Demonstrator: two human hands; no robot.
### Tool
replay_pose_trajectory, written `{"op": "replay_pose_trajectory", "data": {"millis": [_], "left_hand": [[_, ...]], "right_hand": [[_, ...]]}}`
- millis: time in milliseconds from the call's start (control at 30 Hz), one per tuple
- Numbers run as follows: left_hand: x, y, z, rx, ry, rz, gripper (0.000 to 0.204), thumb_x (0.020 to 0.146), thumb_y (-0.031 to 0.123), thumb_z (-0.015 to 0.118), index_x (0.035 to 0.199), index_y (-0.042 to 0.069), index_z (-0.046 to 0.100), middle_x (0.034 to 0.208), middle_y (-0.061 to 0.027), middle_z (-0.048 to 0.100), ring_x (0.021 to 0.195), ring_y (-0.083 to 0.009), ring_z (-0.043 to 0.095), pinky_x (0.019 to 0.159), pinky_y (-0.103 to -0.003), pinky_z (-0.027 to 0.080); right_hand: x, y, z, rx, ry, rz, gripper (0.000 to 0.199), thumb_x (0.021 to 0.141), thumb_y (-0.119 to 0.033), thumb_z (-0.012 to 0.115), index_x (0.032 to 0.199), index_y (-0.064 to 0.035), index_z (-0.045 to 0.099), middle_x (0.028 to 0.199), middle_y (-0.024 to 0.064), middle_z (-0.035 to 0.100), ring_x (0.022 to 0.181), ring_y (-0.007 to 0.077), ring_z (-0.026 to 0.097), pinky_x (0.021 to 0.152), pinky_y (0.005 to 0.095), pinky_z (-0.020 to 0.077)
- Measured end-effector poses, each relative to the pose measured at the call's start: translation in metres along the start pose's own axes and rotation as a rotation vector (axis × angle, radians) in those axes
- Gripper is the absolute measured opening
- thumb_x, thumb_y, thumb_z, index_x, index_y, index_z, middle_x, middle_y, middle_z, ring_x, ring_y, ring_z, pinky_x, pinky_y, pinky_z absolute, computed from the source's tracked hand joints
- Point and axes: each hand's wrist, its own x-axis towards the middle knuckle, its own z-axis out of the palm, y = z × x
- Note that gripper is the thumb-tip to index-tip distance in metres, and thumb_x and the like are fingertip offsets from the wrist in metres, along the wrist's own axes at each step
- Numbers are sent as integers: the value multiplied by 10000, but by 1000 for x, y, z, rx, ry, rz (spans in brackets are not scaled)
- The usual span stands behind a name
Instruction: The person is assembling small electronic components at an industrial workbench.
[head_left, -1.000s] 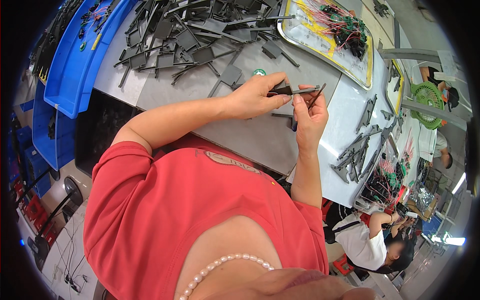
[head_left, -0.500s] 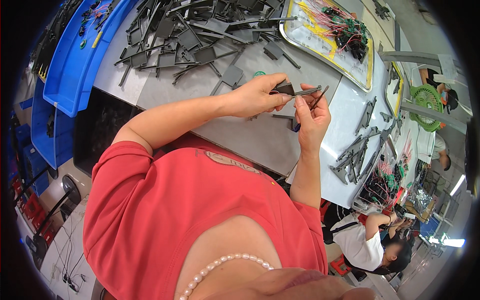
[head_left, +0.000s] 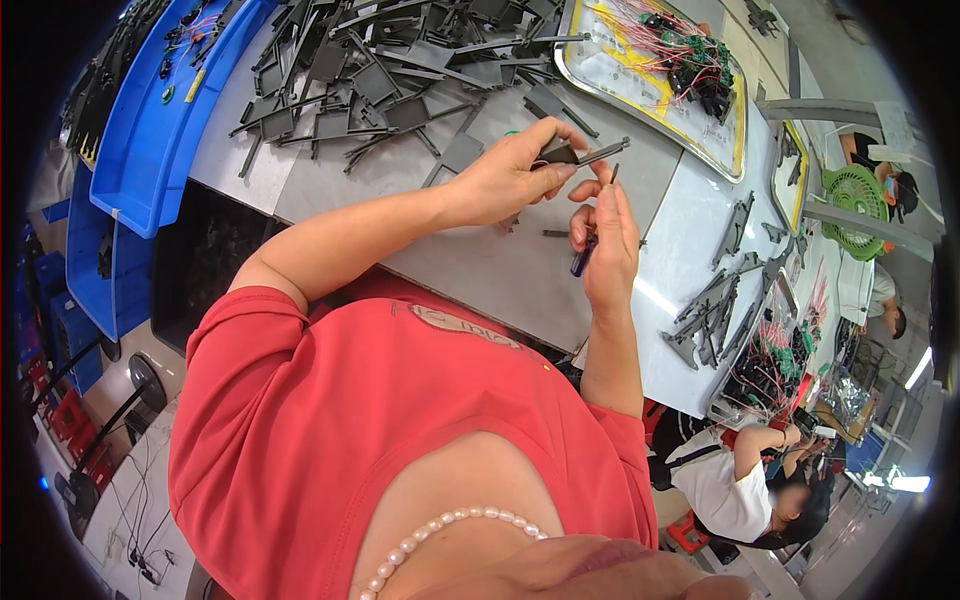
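While the left hand (head_left: 505, 180) pinches a grey bracket (head_left: 585, 154), the right hand (head_left: 608, 240) grips a half-hidden blue-handled tool (head_left: 583, 258).

The scene is brightly and evenly lit from overhead; colours are strong, the red shirt (head_left: 400, 430) vivid; a bright window or lamp flares white toward four o'clock; the pale table (head_left: 690, 230) carries a soft sheen toward three o'clock, and the metal tray (head_left: 640, 95) at one o'clock glints along its rim; shadows under the scattered grey parts (head_left: 390, 70) at twelve o'clock are short and faint; fisheye bending curves the table edges and the blue bins (head_left: 150, 150) at ten o'clock; a black vignette rings the frame; the centre is sharp, while the chin at six o'clock is soft and out of focus.
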Motion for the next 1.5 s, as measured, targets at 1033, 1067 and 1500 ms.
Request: {"op": "replay_pose_trajectory", "data": {"millis": [1033,1067,1500], "left_hand": [[2,-4,-3,409,42,165,133,868,72,530,986,17,505,650,-146,566,546,-223,534,498,-318,396],[2,-5,-3,410,40,165,133,868,72,530,986,17,505,650,-146,566,546,-223,534,498,-318,396],[3,-12,1,541,113,392,171,813,19,579,978,18,532,710,-102,578,600,-198,542,541,-299,417]], "right_hand": [[-4,-7,-9,33,-100,259,372,942,-146,444,1300,-42,439,714,2,508,473,16,312,429,167,273],[-3,-6,-9,47,-101,264,373,942,-145,445,1299,-39,438,711,4,509,459,15,304,421,171,267],[1,-7,-8,44,-93,242,310,932,-182,489,1195,-24,533,670,-8,511,440,10,328,411,159,272]]}}
